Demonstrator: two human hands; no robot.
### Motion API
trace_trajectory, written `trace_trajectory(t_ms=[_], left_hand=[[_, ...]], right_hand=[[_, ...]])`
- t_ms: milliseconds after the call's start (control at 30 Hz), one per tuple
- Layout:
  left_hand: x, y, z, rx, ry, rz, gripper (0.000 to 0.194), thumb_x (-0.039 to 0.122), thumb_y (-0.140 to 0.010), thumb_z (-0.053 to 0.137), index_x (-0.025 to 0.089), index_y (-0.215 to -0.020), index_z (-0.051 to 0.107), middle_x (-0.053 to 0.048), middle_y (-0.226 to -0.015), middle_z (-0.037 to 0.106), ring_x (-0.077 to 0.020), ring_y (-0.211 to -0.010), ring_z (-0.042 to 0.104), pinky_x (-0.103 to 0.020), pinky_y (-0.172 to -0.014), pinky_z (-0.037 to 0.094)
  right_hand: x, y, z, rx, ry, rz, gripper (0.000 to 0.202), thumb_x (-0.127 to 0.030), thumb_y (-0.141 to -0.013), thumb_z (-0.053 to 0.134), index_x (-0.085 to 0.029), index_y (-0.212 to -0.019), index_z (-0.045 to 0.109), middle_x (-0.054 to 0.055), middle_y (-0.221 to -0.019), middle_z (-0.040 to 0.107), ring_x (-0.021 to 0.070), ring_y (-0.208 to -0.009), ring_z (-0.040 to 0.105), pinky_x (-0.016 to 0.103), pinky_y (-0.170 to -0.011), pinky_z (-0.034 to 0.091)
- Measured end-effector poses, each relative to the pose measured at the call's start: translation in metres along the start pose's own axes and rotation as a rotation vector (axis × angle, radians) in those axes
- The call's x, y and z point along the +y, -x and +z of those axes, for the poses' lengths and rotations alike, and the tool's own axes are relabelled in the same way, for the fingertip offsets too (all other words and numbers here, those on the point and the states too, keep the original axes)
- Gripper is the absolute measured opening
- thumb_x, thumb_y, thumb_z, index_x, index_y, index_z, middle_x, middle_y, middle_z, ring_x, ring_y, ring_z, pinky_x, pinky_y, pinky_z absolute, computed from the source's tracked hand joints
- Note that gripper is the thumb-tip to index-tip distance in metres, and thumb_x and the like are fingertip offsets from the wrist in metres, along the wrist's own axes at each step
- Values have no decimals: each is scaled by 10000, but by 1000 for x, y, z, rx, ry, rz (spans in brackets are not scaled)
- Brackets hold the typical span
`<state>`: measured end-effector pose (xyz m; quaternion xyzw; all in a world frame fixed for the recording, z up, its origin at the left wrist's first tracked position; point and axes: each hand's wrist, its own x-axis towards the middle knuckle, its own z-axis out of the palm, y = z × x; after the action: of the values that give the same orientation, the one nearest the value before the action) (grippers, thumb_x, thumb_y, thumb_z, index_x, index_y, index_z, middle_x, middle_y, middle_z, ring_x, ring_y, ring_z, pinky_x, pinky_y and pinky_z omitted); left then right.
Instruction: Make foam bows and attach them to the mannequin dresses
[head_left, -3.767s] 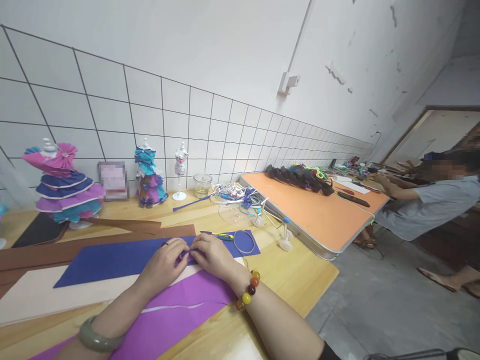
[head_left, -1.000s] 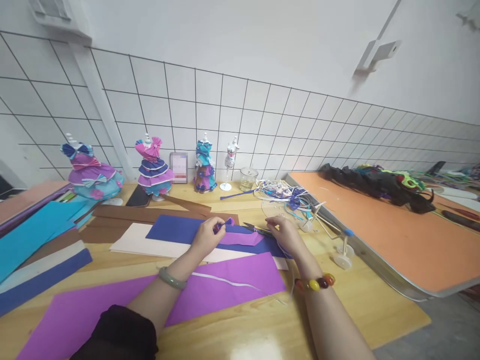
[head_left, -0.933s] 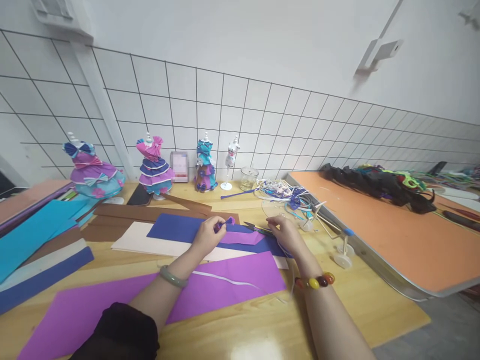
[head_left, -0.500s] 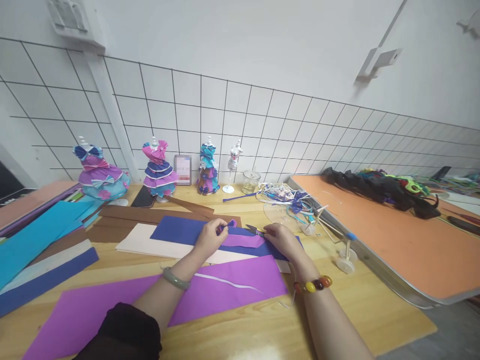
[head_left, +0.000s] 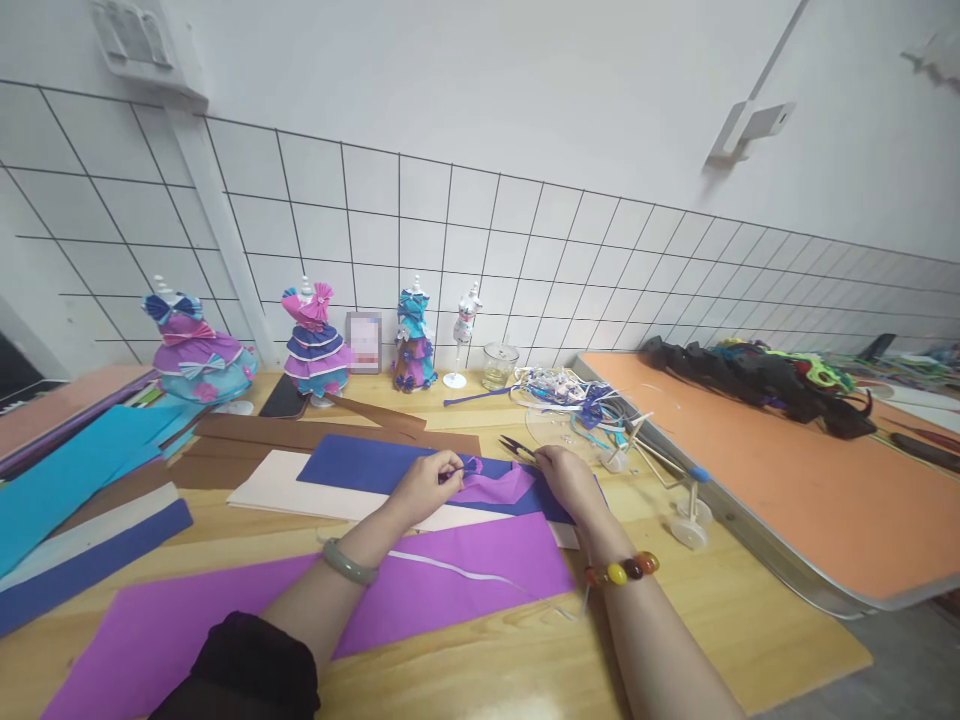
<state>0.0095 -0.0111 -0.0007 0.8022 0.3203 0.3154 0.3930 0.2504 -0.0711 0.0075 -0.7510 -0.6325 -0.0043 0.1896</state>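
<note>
My left hand point(head_left: 429, 484) is closed in a pinch on a small gathered purple and blue paper piece point(head_left: 472, 466), above the dark blue sheet point(head_left: 360, 467). From that spot a purple strip point(head_left: 499, 487) stretches right across the blue sheet toward my other hand. My right hand point(head_left: 566, 478) is closed on a pair of scissors point(head_left: 517, 447), whose blades point left and away from me, slightly parted and clear of the paper. Under the blue sheet lies a pale cream sheet point(head_left: 277, 488). Nearer me rests a large purple sheet point(head_left: 457, 590) with a thin white strip point(head_left: 442, 567) on it.
Dressed miniature mannequins point(head_left: 315, 345) and a bare mannequin stand point(head_left: 460, 335) line the wall beside a glass point(head_left: 498, 366). Scraps and ribbons point(head_left: 562, 390) are heaped behind my right hand. Turquoise sheets point(head_left: 82, 470) lie left. An orange board point(head_left: 750, 470) is at the right.
The scissors have lifted away from the strip, blades turned farther from me. My left hand has moved slightly right with the gathered piece, and the strip's right end now bends upward.
</note>
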Motion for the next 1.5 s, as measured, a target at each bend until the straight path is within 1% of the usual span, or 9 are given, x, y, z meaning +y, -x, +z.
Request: trace_trajectory(t_ms=[267, 400, 500, 633, 833, 1000, 1167, 1400, 1500], left_hand=[[-3, 0, 1, 36, -71, 30, 100, 248, -735, 471, 173, -730, 537, -5, -669, 638, -115, -612, 567, -208, -573, 381], [-2, 0, 1, 29, -78, 32, 92, 243, -745, 463, 181, -743, 531, -5, -669, 642, -124, -636, 596, -210, -580, 392], [-1, 2, 2, 16, -48, 48, 103, 241, -765, 438, 188, -788, 523, 0, -671, 646, -125, -655, 614, -208, -590, 403], [-1, 4, 3, 37, -19, 75, 97, 239, -765, 442, 187, -800, 516, -5, -673, 649, -124, -659, 616, -207, -607, 416], [0, 2, 2, 52, 77, 38, 102, 262, -775, 443, 178, -790, 500, -14, -696, 654, -125, -669, 612, -231, -665, 434], [-4, -3, 2, 144, 296, -10, 141, 312, -799, 438, 176, -831, 457, -19, -661, 647, -155, -771, 622, -286, -761, 430], [-7, -4, 3, 145, 416, -31, 185, 351, -808, 434, 171, -844, 447, -25, -682, 635, -152, -744, 622, -303, -766, 437], [-1, -1, 5, 144, 440, -10, 243, 408, -827, 375, 178, -896, 409, -6, -737, 584, -107, -568, 599, -240, -585, 454], [0, -3, 8, 94, 506, -56, 270, 442, -820, 369, 186, -904, 373, 2, -730, 585, -83, -438, 553, -206, -471, 407]], right_hand=[[14, -1, 3, 128, 45, 81, 271, -203, -820, 394, -159, -765, 656, 120, -802, 647, 220, -800, 573, 291, -660, 363], [10, -3, 7, 116, 6, -8, 250, -159, -785, 430, -148, -892, 656, 115, -882, 636, 219, -878, 543, 317, -769, 364], [1, -2, 9, 65, -46, -137, 371, -35, -719, 417, -191, -964, 646, 74, -990, 611, 187, -955, 504, 300, -832, 348], [-10, 1, 13, -6, -104, -259, 481, 44, -624, 404, -234, -912, 670, 57, -1066, 571, 196, -1019, 446, 327, -860, 329], [-19, 5, 5, -45, -224, -312, 270, -17, -590, 461, -186, -686, 648, 73, -974, 589, 223, -983, 451, 358, -866, 319], [-28, 8, -4, -88, -381, -303, 185, -54, -576, 442, -179, -647, 560, 31, -762, 590, 175, -785, 513, 292, -743, 385], [-42, 15, -7, -193, -533, -273, 169, -93, -608, 390, -173, -662, 528, -3, -622, 552, 133, -602, 500, 235, -560, 384], [-50, 23, -15, -469, -1117, -108, 286, -116, -557, 429, -163, -800, 574, -40, -560, 490, 77, -444, 402, 199, -442, 311], [-49, 24, -16, -468, -1196, -48, 324, -129, -557, 454, -166, -844, 599, -49, -542, 463, 71, -431, 357, 199, -427, 270]])
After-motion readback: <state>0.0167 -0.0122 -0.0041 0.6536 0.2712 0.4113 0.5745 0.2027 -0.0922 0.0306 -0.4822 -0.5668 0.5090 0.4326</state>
